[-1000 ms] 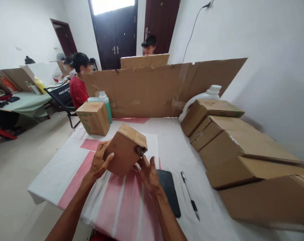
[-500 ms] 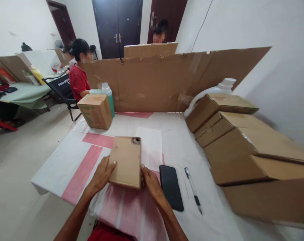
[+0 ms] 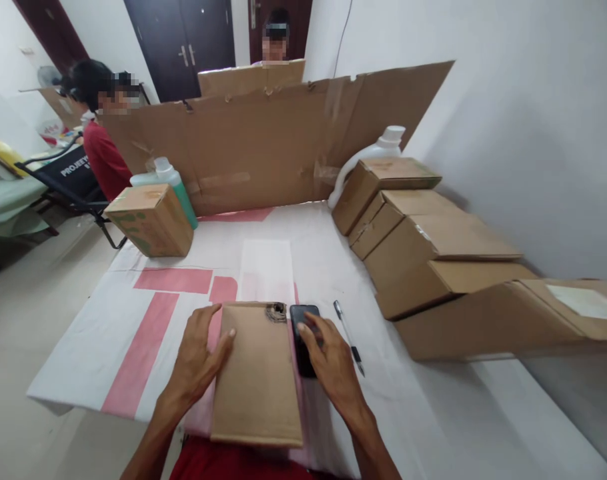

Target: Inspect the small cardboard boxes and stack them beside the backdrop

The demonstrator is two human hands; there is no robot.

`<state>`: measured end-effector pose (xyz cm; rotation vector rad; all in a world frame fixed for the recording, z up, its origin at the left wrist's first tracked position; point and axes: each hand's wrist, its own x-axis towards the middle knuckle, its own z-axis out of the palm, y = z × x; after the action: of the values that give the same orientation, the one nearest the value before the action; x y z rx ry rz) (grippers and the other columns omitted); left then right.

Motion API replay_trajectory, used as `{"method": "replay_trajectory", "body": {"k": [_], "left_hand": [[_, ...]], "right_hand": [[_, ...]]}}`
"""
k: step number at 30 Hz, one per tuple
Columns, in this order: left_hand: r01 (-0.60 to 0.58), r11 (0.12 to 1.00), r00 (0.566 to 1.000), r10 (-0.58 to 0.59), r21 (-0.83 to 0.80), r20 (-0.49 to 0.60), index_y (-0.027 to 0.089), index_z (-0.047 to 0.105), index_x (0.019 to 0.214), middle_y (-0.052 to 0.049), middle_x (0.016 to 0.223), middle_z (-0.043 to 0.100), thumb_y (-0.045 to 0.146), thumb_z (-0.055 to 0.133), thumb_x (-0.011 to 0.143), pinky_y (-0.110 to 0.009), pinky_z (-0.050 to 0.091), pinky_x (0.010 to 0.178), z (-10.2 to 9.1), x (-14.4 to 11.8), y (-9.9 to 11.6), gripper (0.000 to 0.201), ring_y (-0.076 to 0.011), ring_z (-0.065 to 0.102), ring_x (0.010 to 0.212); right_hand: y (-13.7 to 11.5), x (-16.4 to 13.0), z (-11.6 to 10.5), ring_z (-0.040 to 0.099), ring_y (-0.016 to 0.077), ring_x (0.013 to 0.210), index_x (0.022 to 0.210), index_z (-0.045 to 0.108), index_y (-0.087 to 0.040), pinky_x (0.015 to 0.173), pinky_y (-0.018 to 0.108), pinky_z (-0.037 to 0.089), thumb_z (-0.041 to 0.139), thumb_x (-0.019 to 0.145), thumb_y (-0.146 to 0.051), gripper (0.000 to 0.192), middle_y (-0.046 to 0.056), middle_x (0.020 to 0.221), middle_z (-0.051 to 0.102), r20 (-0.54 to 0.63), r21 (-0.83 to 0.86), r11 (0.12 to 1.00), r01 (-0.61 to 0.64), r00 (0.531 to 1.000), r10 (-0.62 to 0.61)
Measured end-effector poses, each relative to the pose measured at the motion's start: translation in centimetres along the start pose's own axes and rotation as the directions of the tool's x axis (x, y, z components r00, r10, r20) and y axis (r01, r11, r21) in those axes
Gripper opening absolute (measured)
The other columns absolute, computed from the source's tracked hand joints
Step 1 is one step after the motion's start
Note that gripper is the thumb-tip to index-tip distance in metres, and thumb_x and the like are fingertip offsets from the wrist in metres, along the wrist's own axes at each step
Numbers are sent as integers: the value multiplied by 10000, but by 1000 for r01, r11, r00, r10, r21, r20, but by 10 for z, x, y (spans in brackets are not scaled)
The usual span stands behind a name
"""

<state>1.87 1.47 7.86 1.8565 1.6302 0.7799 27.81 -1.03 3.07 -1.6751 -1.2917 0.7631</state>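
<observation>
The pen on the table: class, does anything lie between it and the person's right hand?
Nothing visible does. The pen lies on bare tablecloth just right of the right hand, which rests on the black phone. The cardboard box sits on the hand's other side.

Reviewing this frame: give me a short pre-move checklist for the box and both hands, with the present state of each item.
1. Cardboard box lies flat on the table: ok.
2. Left hand rests on the box's left edge: ok.
3. Right hand is on the box: not ok; its fingers lie on the black phone.
4. Pen lies apart from the box: ok.
5. Box's near end fully on the table: not ok; it overhangs the near edge.
6. Box flaps sealed: cannot tell.
</observation>
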Motion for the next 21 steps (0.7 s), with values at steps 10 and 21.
{"method": "replay_trajectory", "body": {"k": [10, 21], "left_hand": [[-227, 880, 965, 146, 416, 218, 204, 742, 916, -82, 963, 754, 427, 590, 979, -520, 420, 985, 65, 57, 51, 277, -309, 655, 994], [-91, 876, 973, -24, 473, 230, 199, 724, 827, -84, 948, 759, 384, 589, 943, -487, 390, 905, 72, 59, 73, 257, -304, 686, 970]], "right_hand": [[-17, 43, 13, 715, 254, 919, 836, 753, -196, 891, 380, 519, 448, 1007, -226, 352, 107, 940, 778, 200, -144, 971, 190, 967, -159], [50, -1, -53, 704, 271, 853, 1011, 660, -178, 759, 369, 494, 519, 986, -384, 251, 128, 983, 738, -106, -416, 889, -191, 981, 161]]}}
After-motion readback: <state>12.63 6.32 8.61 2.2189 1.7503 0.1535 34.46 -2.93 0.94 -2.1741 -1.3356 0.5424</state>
